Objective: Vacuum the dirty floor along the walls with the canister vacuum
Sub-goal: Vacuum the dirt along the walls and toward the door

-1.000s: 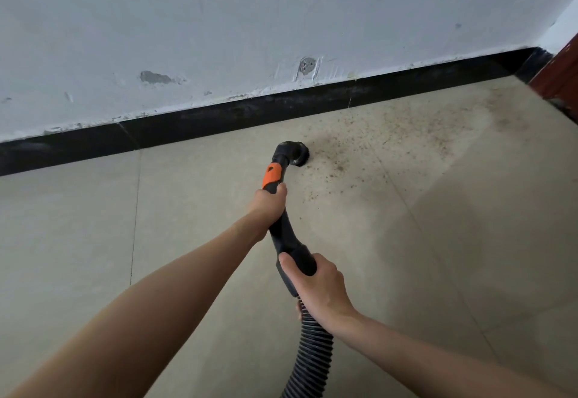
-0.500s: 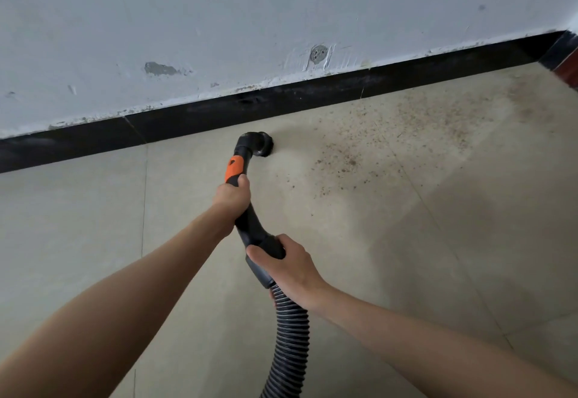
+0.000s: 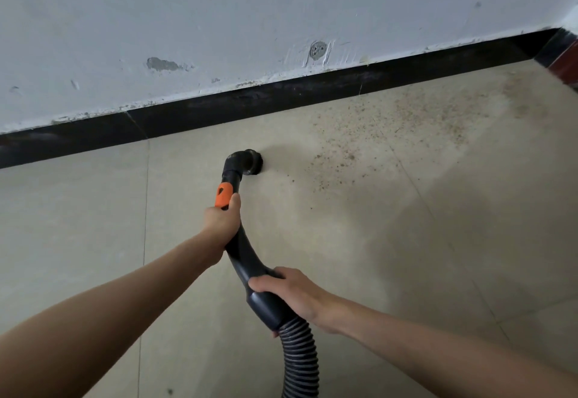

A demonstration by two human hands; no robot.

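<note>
A pale wall (image 3: 219, 16) fills the top of the view, scuffed and chipped, with a grey patch of bare plaster and a small round filled hole low down. Along its foot runs a black skirting board (image 3: 281, 97), flecked with white paint on its upper edge. Below that lies the beige tiled floor (image 3: 78, 225), with thin grout lines, and a scatter of brown dirt (image 3: 391, 135) spread over the tiles to the right, thickest near the skirting and reaching towards the far corner (the tiles to the left look clean by comparison).

The vacuum handle (image 3: 247, 257) is a curved black tube lying between the two arms, pointed away towards the wall. The ribbed grey-black hose (image 3: 298, 363) leaves its near end and runs off the bottom edge. The right hand (image 3: 291, 291) is wrapped round the thick near end of the handle, fingers curled over the top, just above where the hose joins. The left hand (image 3: 222, 221) grips the tube further up, thumb alongside it, touching the lower edge of an orange collar (image 3: 223, 194). No writing can be read on it. Beyond the collar the tube bends into a small black nozzle (image 3: 248, 161), set down on the floor near the skirting, at the left edge of the dirt.
</note>
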